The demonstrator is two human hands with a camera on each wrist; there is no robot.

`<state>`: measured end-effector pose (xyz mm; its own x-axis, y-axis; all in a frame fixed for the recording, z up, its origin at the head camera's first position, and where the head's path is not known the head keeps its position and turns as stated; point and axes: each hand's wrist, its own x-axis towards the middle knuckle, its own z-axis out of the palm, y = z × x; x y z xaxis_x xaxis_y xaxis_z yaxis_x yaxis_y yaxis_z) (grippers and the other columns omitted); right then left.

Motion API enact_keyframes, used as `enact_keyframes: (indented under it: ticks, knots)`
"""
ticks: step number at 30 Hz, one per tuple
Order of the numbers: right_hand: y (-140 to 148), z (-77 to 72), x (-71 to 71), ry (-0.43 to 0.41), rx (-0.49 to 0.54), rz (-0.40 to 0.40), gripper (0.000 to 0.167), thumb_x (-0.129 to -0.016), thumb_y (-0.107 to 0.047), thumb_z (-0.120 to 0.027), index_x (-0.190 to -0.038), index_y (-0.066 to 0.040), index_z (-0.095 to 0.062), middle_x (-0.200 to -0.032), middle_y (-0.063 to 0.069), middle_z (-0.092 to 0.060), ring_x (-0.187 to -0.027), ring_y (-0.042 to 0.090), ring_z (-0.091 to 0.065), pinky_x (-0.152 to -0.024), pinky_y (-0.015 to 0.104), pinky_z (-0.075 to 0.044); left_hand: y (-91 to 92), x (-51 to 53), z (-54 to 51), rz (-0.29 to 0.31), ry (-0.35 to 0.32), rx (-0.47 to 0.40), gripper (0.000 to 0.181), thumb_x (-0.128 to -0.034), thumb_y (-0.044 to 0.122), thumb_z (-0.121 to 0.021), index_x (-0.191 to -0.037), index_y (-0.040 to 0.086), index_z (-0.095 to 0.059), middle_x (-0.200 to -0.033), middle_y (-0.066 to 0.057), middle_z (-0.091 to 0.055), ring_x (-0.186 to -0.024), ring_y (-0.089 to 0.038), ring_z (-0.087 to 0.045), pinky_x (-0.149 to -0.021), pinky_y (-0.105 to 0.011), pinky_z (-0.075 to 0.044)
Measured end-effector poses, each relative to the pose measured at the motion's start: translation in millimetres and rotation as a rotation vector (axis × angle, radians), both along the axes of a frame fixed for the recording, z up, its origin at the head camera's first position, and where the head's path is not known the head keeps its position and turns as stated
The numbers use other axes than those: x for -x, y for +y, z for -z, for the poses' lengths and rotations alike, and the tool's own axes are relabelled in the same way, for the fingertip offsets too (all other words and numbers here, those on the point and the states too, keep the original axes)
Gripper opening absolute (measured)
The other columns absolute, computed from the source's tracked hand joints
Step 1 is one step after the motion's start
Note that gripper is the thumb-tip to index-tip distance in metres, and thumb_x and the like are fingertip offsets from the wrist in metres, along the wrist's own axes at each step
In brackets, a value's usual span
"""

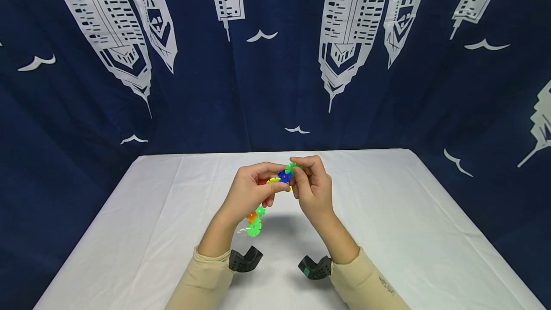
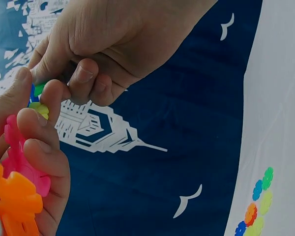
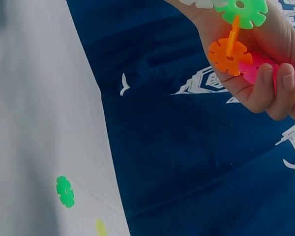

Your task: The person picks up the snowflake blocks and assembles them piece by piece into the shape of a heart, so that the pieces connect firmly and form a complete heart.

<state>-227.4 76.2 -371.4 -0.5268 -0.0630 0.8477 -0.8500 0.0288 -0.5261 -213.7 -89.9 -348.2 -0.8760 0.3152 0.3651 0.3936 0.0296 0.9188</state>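
Navy curtain [image 1: 241, 85] fills the upper frame of the head view; white table [image 1: 366, 195] below. Hands meet mid-frame, held above the table: left hand [image 1: 251, 183] curled round a chain [image 2: 27, 167] of notched plastic discs, right hand [image 1: 313, 185] pinching the end disc, a green one [image 1: 289, 169]. Chain sits centre of the head view, off the table. Long axis slants lower left to upper right, bending at the left hand; green end points upper right, tail hangs lower left. Beside the green come a blue disc [image 1: 284, 176] and a yellow disc [image 1: 273, 180]; tailward, a pink stretch, an orange disc [image 3: 229, 57], a larger-looking green disc [image 3: 243, 10], a whitish disc [image 3: 201, 3]. Judged well advanced: several links seem made; whether the end green has seated in the blue, cannot tell. Left over: a spare green disc [image 3: 65, 191], lower left of the right wrist view, and a cluster of discs [image 2: 265, 202], lower right of the left wrist view, joined or not unclear.
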Motion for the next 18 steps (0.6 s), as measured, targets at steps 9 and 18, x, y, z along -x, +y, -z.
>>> enact_keyframes:
  ticks: [9,18]
  knots:
    - [1,-1.4,-0.7,0.010,-0.013,-0.006,0.014,-0.097,0.008,-0.052,-0.111,0.009,-0.053,-0.064,0.015,-0.055,-0.043,0.011,-0.042,-0.041,0.018,-0.040,-0.3,-1.2,-1.9,0.026,0.019,0.005,0.030,-0.0834,0.005,-0.079,-0.112,0.005,-0.071,-0.071,0.004,-0.067,-0.043,-0.018,-0.048,-0.042,-0.026,-0.042]
    - [12,-7.1,3.2,0.053,-0.191,0.089,0.024,-0.093,0.011,-0.059,-0.114,0.001,-0.058,-0.066,0.009,-0.061,-0.046,0.005,-0.047,-0.046,0.016,-0.045,-2.0,0.5,-1.9,0.016,0.044,0.100,0.032,-0.0867,0.010,-0.077,-0.117,0.013,-0.066,-0.083,-0.010,-0.069,-0.050,-0.033,-0.054,-0.045,-0.025,-0.046]
